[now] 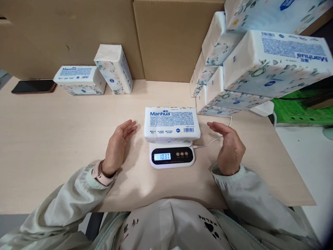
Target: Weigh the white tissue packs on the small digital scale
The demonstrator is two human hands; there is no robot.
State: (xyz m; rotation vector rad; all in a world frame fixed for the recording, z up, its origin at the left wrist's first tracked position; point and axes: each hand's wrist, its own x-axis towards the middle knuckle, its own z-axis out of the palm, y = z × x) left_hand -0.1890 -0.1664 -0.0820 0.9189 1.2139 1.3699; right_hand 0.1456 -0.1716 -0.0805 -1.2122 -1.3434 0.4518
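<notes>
A white Manhua tissue pack point(171, 123) lies flat on a small white digital scale point(172, 157), whose lit display reads 103.7. My left hand point(118, 146) hovers open just left of the pack, palm turned toward it, not touching. My right hand point(229, 146) is open on the other side, fingers stretched toward the pack with a small gap. Neither hand holds anything. A pink watch sits on my left wrist.
Two more tissue packs point(80, 79) point(114, 68) rest at the back left, against cardboard boxes point(171, 38). A tall stack of packs point(247, 66) fills the right. A dark phone point(33, 86) lies far left. A white cable point(210, 142) runs from the scale. A green crate point(301, 111) stands beyond the wooden table point(52, 139).
</notes>
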